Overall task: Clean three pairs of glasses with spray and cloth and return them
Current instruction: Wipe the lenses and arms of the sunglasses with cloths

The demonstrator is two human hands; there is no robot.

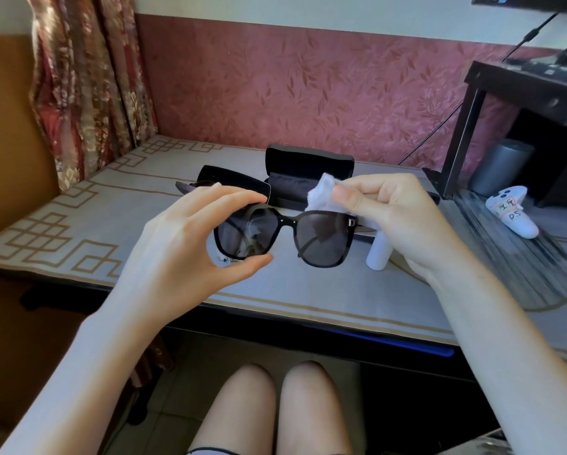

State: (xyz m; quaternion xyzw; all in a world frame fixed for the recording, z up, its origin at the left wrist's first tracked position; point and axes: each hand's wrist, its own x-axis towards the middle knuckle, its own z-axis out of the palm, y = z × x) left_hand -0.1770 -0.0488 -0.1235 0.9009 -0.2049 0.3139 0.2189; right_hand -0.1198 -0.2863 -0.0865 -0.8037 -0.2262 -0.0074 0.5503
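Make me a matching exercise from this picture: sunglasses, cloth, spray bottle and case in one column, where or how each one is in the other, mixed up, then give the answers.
Column one
1. sunglasses
2. cloth
3. spray bottle
4. case

Column two
A. pinched in the right hand
B. standing on the table, under the right hand
C. lying open behind the other things
D. held up by the left hand at one lens

Pairs: 1-D, 2-A, 3-B, 4-C
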